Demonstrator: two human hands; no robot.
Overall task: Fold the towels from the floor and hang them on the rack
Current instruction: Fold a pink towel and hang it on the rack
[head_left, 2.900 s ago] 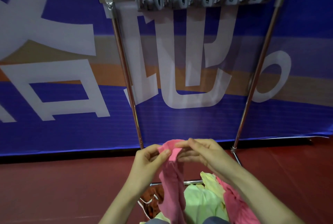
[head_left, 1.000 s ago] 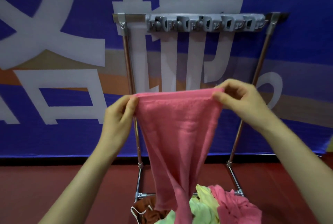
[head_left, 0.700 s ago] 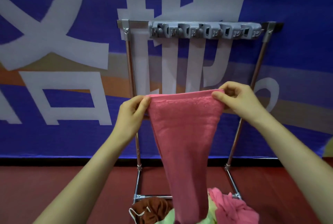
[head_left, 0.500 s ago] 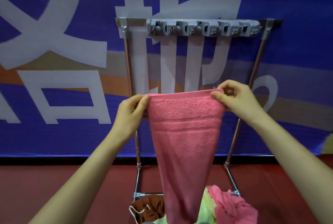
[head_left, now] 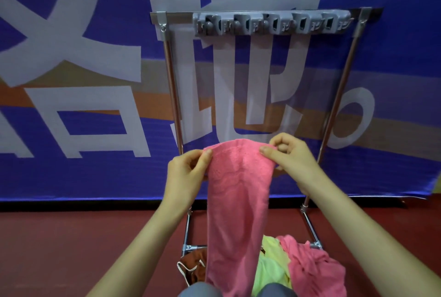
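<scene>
While both hands [head_left: 185, 172] [head_left: 290, 160] pinch the pink towel [head_left: 238, 201] by its top corners, it hangs limp — soft, light, floppy stuff.

pink towel [head_left: 238, 201] lower end cut by bottom edge

Single view only: wide-angle camera on the head, facing forward and down. Near range: left hand [head_left: 186, 175], right hand [head_left: 291, 160] and the pink towel [head_left: 238, 189] between them fill mid-frame, forearms cut by the bottom edge. Rack [head_left: 272, 23] and banner [head_left: 393, 57] stand beyond, frontal.
</scene>
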